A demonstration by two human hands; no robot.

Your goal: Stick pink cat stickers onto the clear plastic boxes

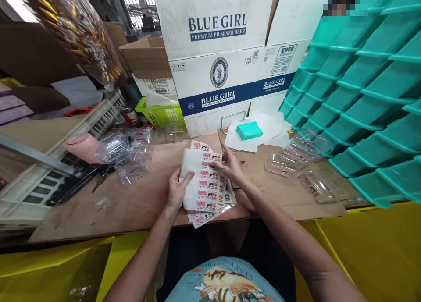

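Observation:
Several sticker sheets with rows of pink and cat pictures lie fanned near the table's front edge. My left hand holds their left side, thumb on top of a white backing sheet. At the upper right of the top sheet is my right hand, its thumb and fingertips touching the printed stickers and its index finger raised apart. Beyond the hands, a turquoise case rests on white paper.
Clear plastic cases lie right of my hands, beside tall stacked turquoise trays. More clear plastic pieces and a pink cup sit left. A white beer carton stands behind, beside a green basket.

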